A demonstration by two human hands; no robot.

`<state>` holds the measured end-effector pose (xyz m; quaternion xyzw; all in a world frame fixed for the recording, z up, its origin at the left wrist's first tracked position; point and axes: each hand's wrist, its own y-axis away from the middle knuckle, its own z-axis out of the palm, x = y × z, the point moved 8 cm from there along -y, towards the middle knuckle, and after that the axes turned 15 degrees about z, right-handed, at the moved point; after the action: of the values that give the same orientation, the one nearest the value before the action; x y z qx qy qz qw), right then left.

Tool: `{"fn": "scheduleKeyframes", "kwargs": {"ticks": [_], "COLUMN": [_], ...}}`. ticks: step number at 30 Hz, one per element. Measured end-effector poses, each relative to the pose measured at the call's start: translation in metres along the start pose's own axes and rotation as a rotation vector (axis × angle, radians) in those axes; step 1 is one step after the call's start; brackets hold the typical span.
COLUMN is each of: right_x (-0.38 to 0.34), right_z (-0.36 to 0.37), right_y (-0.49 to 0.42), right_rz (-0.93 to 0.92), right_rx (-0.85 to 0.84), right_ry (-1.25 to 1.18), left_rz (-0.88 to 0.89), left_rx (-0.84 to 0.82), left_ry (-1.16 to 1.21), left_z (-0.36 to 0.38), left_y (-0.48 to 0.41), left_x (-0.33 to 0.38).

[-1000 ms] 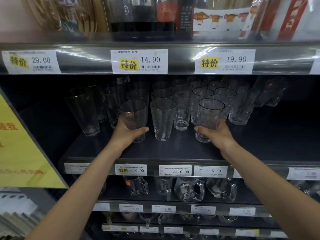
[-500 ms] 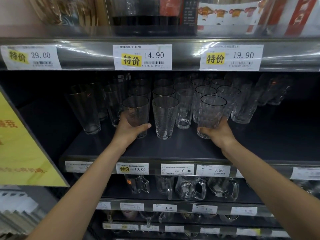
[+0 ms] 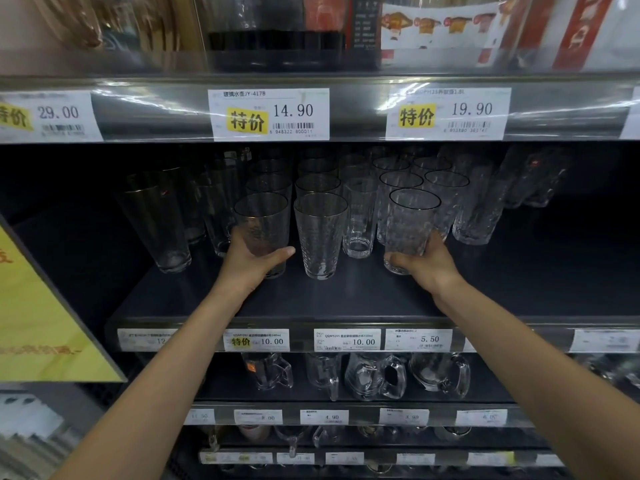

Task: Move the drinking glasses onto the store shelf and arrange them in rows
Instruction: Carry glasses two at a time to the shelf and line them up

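Note:
Both my arms reach onto the dark middle shelf (image 3: 346,299). My left hand (image 3: 252,261) grips a clear gold-rimmed glass (image 3: 263,220) at the front of a row, thumb wrapped across its base. My right hand (image 3: 424,261) grips a textured dark-rimmed glass (image 3: 410,220) near its bottom; that glass leans slightly left. Between them a dimpled gold-rimmed glass (image 3: 320,233) stands upright and untouched. Behind these, several more clear glasses (image 3: 401,181) stand in rows running toward the back of the shelf.
Tall plain glasses (image 3: 156,220) stand at the left, textured ones (image 3: 481,209) at the right. The upper shelf edge with price tags (image 3: 268,114) hangs close above. A yellow sign (image 3: 38,323) juts out at left. Glass mugs (image 3: 377,375) fill the shelf below.
Both hands have stayed on their glasses. The right-hand glass sits a little further back on the shelf, close to the row behind it. The view has shifted slightly.

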<state>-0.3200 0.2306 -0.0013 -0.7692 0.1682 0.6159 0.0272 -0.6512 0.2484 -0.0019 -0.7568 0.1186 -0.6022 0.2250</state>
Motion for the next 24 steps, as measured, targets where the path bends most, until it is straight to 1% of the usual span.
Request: {"fn": "scheduleKeyframes", "kwargs": {"ticks": [8, 18, 24], "right_x": [-0.002, -0.002, -0.004], "right_z": [0.0, 0.0, 0.0], "right_y": [0.005, 0.004, 0.008], "right_rz": [-0.006, -0.002, -0.003], "right_rx": [-0.011, -0.006, -0.012], "right_ry": [-0.034, -0.042, -0.049], "left_rz": [-0.007, -0.003, -0.008], "left_rx": [-0.044, -0.015, -0.058], "left_ry": [0.005, 0.005, 0.02], "left_z": [0.0, 0.002, 0.005], "left_y": [0.0, 0.004, 0.006], "left_x": [0.003, 0.013, 0.024]}}
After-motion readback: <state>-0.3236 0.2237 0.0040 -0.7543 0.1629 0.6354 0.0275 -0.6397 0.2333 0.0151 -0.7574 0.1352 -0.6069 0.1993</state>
